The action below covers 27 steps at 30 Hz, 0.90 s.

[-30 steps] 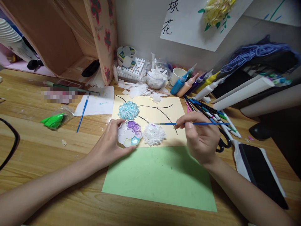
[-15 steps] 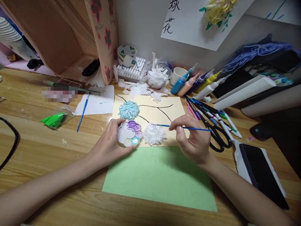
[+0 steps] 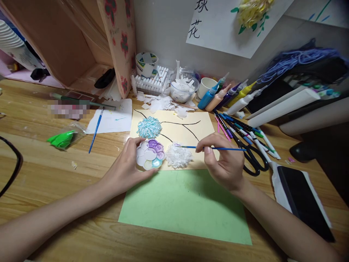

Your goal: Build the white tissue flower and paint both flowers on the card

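Note:
My left hand (image 3: 131, 160) grips a white flower-shaped paint palette (image 3: 145, 155) by its edge, with purple and teal paint in its wells. In my right hand (image 3: 225, 160) a thin blue paintbrush (image 3: 229, 149) is pinched, its tip touching the upper part of a white paper-scrap flower (image 3: 180, 157). A little purple shows on that flower near the tip. Up and to the left sits a blue-tinted paper flower (image 3: 149, 127). Both flowers are on a cream sheet (image 3: 177, 116) drawn with black branch lines, which lies against a green sheet (image 3: 185, 207).
Behind the cream sheet stand a bowl of paper scraps (image 3: 183, 89), a white cup (image 3: 206, 87) and several paint bottles (image 3: 209, 96). Black scissors (image 3: 255, 160) and pens lie at right, near a dark phone-like slab (image 3: 302, 196). Another brush (image 3: 96, 131) and a green bag (image 3: 62, 139) lie left.
The brush tip has shifted slightly down and left on the white flower, where a bit more purple shows. My left hand and the palette stay almost still.

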Tool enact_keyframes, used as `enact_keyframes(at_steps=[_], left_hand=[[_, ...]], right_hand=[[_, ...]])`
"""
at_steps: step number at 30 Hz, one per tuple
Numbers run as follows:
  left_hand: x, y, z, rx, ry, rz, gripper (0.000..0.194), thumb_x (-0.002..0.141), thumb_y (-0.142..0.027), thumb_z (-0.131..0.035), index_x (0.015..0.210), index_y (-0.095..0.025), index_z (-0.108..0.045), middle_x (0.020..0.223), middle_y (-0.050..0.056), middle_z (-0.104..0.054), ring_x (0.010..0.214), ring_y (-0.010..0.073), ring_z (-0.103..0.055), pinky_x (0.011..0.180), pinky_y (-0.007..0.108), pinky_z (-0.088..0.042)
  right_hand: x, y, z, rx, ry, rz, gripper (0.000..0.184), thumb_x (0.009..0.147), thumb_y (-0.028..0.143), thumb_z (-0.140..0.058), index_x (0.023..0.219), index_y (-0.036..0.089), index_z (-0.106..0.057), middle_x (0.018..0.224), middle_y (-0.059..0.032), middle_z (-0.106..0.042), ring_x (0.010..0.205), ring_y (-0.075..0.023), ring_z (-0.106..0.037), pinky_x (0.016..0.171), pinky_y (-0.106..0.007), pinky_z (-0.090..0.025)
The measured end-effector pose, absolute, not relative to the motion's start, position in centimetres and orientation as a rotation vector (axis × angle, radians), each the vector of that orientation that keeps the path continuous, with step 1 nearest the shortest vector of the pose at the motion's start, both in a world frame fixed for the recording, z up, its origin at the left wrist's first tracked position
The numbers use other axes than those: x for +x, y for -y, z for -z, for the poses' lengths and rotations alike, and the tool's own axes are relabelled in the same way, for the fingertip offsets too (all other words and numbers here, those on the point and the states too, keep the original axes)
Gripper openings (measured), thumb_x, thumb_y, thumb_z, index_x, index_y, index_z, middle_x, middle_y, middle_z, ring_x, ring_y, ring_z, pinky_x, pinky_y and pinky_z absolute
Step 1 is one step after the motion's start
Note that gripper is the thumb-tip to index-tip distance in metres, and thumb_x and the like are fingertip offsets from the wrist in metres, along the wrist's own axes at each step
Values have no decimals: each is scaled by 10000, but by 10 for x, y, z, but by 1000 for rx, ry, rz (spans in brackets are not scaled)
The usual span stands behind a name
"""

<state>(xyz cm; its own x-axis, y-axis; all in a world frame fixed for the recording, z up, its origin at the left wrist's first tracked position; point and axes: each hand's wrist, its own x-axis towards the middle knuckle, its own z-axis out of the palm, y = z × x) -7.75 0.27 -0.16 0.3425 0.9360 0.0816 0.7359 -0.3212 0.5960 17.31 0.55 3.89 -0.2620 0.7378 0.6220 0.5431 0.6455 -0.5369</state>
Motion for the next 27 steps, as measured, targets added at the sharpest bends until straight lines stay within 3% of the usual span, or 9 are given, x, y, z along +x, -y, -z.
enact_keyframes(at_steps=[27], left_hand=[[-77,-3,1,2149,-1468,-574,741,708,-476,-681,1272,-190,-294,1213,114,-476,1152,270,-493,983,430,-449]], right_hand=[[174,-5,-40,-1024,1921,-288,143,823,109,-448,753,166,-558,657,-21,-577,618,-133,-524,582,-286,-419]])
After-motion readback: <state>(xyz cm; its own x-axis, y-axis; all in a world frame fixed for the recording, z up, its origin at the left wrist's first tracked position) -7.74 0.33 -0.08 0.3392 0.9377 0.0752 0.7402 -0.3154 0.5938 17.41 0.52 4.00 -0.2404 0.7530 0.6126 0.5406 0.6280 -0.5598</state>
